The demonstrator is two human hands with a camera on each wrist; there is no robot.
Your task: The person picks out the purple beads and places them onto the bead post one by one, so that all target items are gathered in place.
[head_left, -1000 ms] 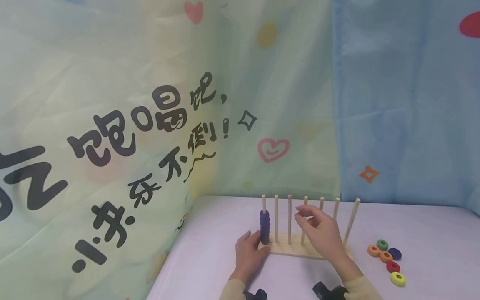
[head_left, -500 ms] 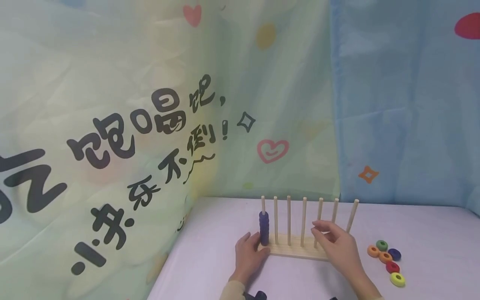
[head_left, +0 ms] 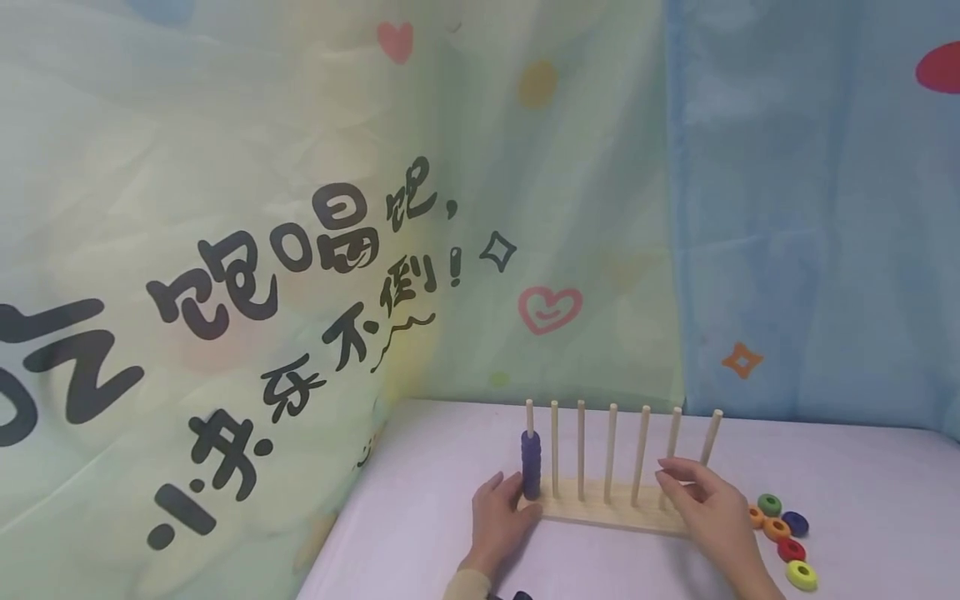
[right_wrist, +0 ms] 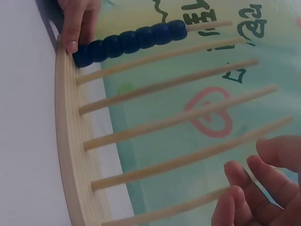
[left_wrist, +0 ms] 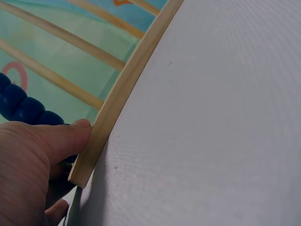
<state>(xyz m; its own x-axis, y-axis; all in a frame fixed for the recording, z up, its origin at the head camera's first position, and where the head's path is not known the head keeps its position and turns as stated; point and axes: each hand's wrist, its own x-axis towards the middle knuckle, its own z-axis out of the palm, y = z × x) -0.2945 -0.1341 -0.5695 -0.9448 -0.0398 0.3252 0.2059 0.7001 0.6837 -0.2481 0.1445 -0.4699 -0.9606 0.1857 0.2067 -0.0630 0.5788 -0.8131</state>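
A wooden abacus stand with a row of upright pegs sits on the table. A stack of dark blue beads fills most of its leftmost peg; the other pegs are bare. My left hand grips the stand's left end, its thumb lying against the base beside the stack, with other fingers partly hidden beyond the edge. My right hand hovers in front of the two rightmost pegs. In the right wrist view, the fingers are loosely bent, apart from the thumb, and hold nothing.
Right of the stand lie loose beads: a green bead, a dark blue bead, a red bead, a yellow bead and orange beads, one partly behind my right hand. Printed cloth hangs behind the table.
My right hand has moved rightward and lower along the pegs, from the middle ones to the right end. My left hand stays on the stand's left end, and the beads have not moved.
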